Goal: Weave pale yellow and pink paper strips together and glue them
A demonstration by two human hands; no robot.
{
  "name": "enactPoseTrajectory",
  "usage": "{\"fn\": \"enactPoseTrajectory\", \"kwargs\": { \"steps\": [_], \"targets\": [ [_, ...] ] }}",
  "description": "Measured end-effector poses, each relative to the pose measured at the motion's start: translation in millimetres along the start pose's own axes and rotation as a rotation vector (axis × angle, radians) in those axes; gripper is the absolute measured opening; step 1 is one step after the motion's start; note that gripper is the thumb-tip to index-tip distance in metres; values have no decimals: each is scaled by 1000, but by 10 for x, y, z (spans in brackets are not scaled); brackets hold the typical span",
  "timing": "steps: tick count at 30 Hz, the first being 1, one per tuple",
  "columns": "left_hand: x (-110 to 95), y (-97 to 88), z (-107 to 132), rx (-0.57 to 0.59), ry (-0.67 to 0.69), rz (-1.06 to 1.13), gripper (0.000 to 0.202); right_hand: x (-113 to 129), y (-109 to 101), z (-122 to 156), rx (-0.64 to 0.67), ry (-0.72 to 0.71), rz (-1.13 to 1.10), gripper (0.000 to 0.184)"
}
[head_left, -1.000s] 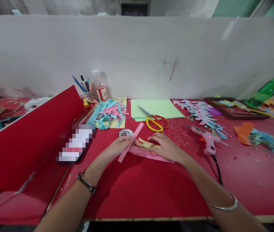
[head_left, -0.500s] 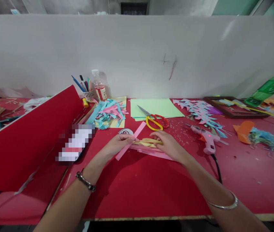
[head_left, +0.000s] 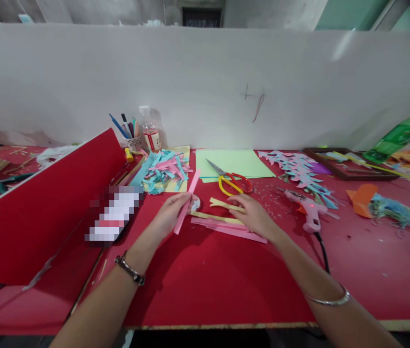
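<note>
i am pinching a pink paper strip (head_left: 194, 182) in my left hand (head_left: 171, 212), thumb against fingers, and it is slanting up and away from me. my right hand (head_left: 251, 213) is holding pale yellow strips (head_left: 222, 204) in a narrow grip, their free ends splaying toward my left. below them, another yellow strip (head_left: 215, 218) is lying on the red tabletop (head_left: 208, 282), beside some loose pink strips (head_left: 232, 229). a round disc (head_left: 196, 205) is showing partly from behind my left fingers. beyond my hands, scissors (head_left: 225, 173) are resting with their blades over pale green sheets (head_left: 244, 161). a pink glue gun (head_left: 312, 212) is lying to the right, its light glowing red, and a heap of blue and pink strips (head_left: 163, 169) is sitting farther left.
</note>
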State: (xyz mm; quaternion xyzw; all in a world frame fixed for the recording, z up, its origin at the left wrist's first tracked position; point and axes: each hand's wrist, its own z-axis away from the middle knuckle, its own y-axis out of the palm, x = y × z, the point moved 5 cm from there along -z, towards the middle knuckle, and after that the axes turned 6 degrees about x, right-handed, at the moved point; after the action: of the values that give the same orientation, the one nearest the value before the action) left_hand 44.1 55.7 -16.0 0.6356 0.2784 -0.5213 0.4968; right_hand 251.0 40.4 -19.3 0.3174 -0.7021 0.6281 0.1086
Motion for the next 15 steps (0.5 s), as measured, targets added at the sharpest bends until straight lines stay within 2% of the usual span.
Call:
{"fn": "enactPoseTrajectory", "kwargs": {
  "steps": [3,6,11,15],
  "targets": [
    [-53,-64,-27,-107,19,126,20,-11,103,-36,87,-37,-6,22],
    [-93,-159,-35,-225,22,200,17,-35,122,-67,74,12,-71,17],
    [-83,-291,-34,-354,5,172,7,-49,106,-105,53,54,-141,9],
    [10,-328,-55,-393,-84,87,15,45,62,-252,84,57,-230,11]
  ]
}}
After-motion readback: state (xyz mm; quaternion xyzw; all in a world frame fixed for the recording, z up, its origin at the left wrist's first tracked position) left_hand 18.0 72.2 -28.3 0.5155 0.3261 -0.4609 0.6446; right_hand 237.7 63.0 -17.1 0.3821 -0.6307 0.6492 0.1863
